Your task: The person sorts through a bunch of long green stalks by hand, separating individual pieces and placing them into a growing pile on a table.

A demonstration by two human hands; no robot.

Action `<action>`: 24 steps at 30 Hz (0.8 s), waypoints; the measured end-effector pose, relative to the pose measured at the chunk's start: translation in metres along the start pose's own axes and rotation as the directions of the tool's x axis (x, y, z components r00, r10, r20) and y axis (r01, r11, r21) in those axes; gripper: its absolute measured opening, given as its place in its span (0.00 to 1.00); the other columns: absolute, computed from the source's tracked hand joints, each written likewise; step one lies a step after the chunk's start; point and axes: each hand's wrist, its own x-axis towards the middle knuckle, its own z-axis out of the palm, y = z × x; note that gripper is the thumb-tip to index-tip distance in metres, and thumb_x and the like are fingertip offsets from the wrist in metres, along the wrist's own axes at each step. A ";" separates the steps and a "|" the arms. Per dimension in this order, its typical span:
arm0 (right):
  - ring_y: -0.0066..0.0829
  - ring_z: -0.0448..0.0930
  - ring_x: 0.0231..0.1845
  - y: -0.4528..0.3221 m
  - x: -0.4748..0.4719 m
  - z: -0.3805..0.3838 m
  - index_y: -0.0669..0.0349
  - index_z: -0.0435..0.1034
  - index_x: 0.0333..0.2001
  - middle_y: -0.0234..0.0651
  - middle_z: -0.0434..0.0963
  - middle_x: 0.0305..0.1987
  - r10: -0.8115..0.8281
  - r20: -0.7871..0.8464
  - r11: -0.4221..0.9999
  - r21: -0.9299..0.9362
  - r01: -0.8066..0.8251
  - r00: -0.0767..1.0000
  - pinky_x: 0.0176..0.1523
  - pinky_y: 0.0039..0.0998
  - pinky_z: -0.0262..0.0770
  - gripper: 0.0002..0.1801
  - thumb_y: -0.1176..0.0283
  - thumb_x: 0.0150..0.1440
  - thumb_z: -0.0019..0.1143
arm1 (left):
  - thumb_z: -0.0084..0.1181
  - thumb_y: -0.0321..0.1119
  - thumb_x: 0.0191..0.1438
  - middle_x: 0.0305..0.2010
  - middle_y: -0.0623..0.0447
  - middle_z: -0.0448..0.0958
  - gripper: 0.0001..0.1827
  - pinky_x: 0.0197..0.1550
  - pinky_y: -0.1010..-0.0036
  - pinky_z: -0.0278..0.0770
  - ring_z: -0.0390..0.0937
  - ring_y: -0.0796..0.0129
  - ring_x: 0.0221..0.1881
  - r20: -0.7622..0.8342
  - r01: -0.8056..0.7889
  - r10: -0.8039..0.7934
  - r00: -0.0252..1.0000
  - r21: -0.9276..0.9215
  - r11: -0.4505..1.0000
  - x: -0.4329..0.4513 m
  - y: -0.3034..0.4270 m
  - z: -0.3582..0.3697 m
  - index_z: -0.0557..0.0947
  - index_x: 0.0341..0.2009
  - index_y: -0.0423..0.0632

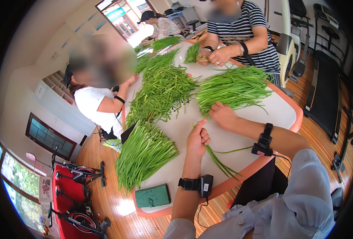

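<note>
My left hand [196,139] is closed around a few long green garlic chive stalks [219,161]. Their tips hang toward the table's near edge, and one stalk bends off to the right. My right hand [223,116] has its fingers curled at the near edge of a loose chive pile [234,85]; whether it pinches any stalk is hidden. To the left of my left hand lies a neat bundle of chives [146,155], its cut ends lined up. A heap of tangled chive scraps [164,89] spreads across the middle of the table.
The white table [167,197] has an orange rim. A green phone case [152,195] lies at its near left corner. One person [95,101] sits left, another in stripes [236,35] handles chives opposite, a third [161,27] works farther back. Cables hang from my wrist straps [206,185].
</note>
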 end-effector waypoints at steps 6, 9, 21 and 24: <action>0.36 0.68 0.40 -0.008 -0.006 -0.024 0.59 0.69 0.28 0.34 0.70 0.32 0.066 -0.277 0.936 0.350 0.036 0.959 0.40 0.32 0.67 0.05 0.75 0.45 0.48 | 0.44 0.43 0.55 0.14 0.63 0.52 0.15 0.15 0.82 0.47 0.48 0.80 0.12 0.024 -0.019 0.018 1.000 0.043 0.999 -0.004 -0.001 -0.002 0.69 0.43 0.49; 0.35 0.70 0.36 -0.013 -0.009 -0.046 0.60 0.68 0.30 0.34 0.72 0.29 0.136 -0.209 0.863 0.505 -0.013 0.968 0.38 0.32 0.68 0.05 0.75 0.46 0.49 | 0.44 0.44 0.55 0.15 0.63 0.53 0.16 0.15 0.82 0.48 0.48 0.80 0.12 0.083 -0.051 0.046 0.996 0.065 0.997 -0.007 0.000 0.004 0.69 0.45 0.49; 0.24 0.72 0.18 -0.037 -0.011 -0.057 0.62 0.67 0.39 0.40 0.73 0.26 0.264 -0.051 0.535 0.839 -0.103 0.963 0.25 0.23 0.69 0.10 0.74 0.51 0.48 | 0.42 0.44 0.56 0.13 0.62 0.55 0.14 0.14 0.82 0.48 0.50 0.79 0.11 0.154 -0.051 0.050 0.987 0.000 0.999 -0.009 0.001 0.008 0.64 0.23 0.53; 0.21 0.72 0.19 -0.033 -0.009 -0.043 0.62 0.66 0.42 0.38 0.73 0.26 0.329 0.088 0.407 0.885 -0.226 0.940 0.25 0.22 0.68 0.12 0.74 0.52 0.47 | 0.42 0.45 0.56 0.13 0.62 0.55 0.14 0.14 0.82 0.48 0.49 0.79 0.11 0.177 -0.024 0.032 0.984 -0.046 0.999 -0.013 0.005 0.010 0.64 0.22 0.52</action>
